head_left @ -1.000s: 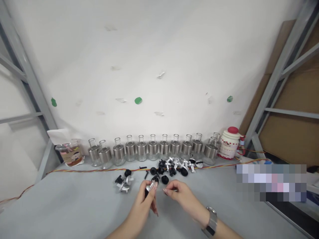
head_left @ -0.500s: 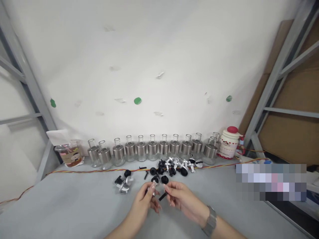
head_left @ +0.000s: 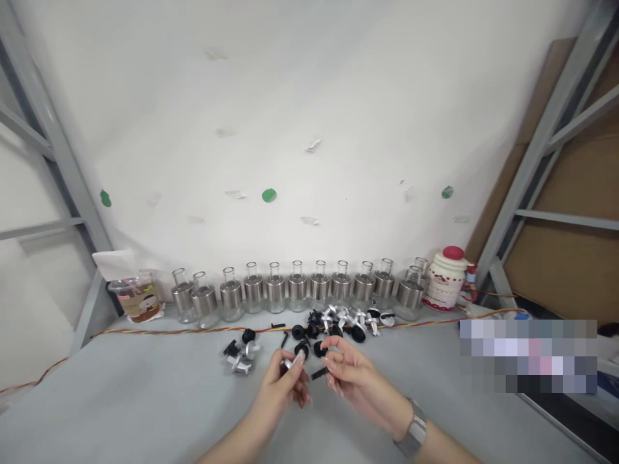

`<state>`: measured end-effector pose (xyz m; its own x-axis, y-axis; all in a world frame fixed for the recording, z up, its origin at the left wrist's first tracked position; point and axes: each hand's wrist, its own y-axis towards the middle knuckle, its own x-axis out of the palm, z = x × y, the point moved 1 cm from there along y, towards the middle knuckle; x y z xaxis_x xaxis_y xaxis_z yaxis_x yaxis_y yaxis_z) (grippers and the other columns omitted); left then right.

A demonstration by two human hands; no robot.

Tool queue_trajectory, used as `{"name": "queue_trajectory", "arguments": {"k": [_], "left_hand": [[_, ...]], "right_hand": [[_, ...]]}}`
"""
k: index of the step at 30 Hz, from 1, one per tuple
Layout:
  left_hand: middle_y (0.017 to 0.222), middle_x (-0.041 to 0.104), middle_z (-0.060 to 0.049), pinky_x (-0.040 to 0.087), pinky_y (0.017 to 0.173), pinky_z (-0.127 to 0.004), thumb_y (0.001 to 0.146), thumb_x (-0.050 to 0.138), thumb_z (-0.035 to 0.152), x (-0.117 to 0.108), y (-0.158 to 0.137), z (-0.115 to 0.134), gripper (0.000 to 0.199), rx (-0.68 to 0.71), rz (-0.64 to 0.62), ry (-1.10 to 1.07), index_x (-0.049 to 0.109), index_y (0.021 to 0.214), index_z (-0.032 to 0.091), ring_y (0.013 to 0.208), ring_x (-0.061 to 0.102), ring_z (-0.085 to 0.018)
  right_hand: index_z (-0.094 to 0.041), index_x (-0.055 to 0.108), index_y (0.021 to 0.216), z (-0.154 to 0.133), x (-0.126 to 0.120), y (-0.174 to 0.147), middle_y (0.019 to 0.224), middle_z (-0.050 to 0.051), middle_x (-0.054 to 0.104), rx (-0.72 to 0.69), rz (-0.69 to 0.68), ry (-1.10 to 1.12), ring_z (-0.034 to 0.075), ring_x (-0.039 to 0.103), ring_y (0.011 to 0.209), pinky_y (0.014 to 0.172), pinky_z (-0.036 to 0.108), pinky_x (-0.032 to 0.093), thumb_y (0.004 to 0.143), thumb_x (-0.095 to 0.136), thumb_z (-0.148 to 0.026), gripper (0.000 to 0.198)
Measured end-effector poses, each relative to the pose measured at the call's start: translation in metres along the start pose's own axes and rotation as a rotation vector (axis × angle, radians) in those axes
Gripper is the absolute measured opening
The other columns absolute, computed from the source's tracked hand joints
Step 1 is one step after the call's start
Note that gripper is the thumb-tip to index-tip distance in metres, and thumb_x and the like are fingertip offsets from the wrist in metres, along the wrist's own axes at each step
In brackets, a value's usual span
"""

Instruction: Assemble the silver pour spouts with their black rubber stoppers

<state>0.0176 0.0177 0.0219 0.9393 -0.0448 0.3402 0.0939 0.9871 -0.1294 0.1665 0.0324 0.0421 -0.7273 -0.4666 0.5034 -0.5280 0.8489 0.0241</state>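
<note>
My left hand (head_left: 280, 386) is closed around a small silver pourer spout (head_left: 289, 364), pinched between thumb and fingers and partly covered by them. To its right, my right hand (head_left: 358, 377) grips a short, thin black plastic stick (head_left: 319, 374) by one end, its free end pointing left toward my left hand. The index finger of that hand is raised and bent over the thumb. Just beyond my fingers lie round black stoppers (head_left: 301, 350) on the table. The two held parts are apart.
A row of glass bottles with steel sleeves (head_left: 275, 287) lines the wall. Before them lies a pile of silver and black spout parts (head_left: 343, 319); a smaller cluster (head_left: 239, 362) sits left. A twisted cable (head_left: 159, 331) crosses the table. A cream jar (head_left: 445, 283) stands right.
My right index finger has lifted, and the black stick has turned closer to level. The silver spout in my left hand has tilted and shows more. The view has shifted slightly.
</note>
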Motion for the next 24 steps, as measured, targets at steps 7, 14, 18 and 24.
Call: {"name": "queue_trajectory", "arguments": {"k": [7, 14, 18, 24], "left_hand": [[0.043, 0.043, 0.011, 0.026, 0.026, -0.015, 0.060, 0.060, 0.057, 0.004, -0.007, -0.005, 0.044, -0.125, -0.223, -0.019, 0.036, 0.068, 0.022, 0.026, 0.035, -0.003], [0.037, 0.037, 0.015, 0.022, 0.024, -0.012, 0.070, 0.059, 0.044, -0.005, -0.006, -0.015, 0.033, -0.010, -0.323, 0.164, 0.034, 0.070, 0.022, 0.022, 0.031, -0.002], [0.038, 0.036, 0.015, 0.023, 0.022, -0.011, 0.074, 0.056, 0.040, -0.008, -0.007, -0.015, 0.029, 0.017, -0.343, 0.202, 0.034, 0.071, 0.021, 0.022, 0.030, -0.002], [0.061, 0.051, 0.009, 0.025, 0.025, -0.012, 0.071, 0.060, 0.037, -0.002, -0.014, -0.009, 0.033, 0.040, -0.327, 0.305, 0.032, 0.077, 0.023, 0.025, 0.030, 0.001]], "right_hand": [[-0.019, 0.052, 0.087, 0.003, 0.002, -0.004, 0.058, -0.007, 0.044, 0.043, -0.058, 0.111, 0.006, 0.043, 0.049, 0.050, 0.019, 0.030, 0.065, 0.068, -0.022, 0.028], [-0.018, 0.050, 0.083, 0.003, 0.004, -0.003, 0.055, -0.007, 0.046, 0.061, -0.072, 0.109, 0.005, 0.040, 0.046, 0.048, 0.018, 0.026, 0.064, 0.069, -0.022, 0.028], [-0.018, 0.049, 0.082, 0.002, 0.005, -0.003, 0.054, -0.007, 0.046, 0.041, -0.097, 0.090, 0.004, 0.036, 0.043, 0.046, 0.019, 0.023, 0.067, 0.067, -0.023, 0.023], [-0.015, 0.051, 0.084, 0.004, 0.002, -0.002, 0.053, -0.005, 0.048, 0.014, -0.118, 0.067, 0.005, 0.038, 0.044, 0.046, 0.020, 0.023, 0.072, 0.062, -0.021, 0.017]]}}
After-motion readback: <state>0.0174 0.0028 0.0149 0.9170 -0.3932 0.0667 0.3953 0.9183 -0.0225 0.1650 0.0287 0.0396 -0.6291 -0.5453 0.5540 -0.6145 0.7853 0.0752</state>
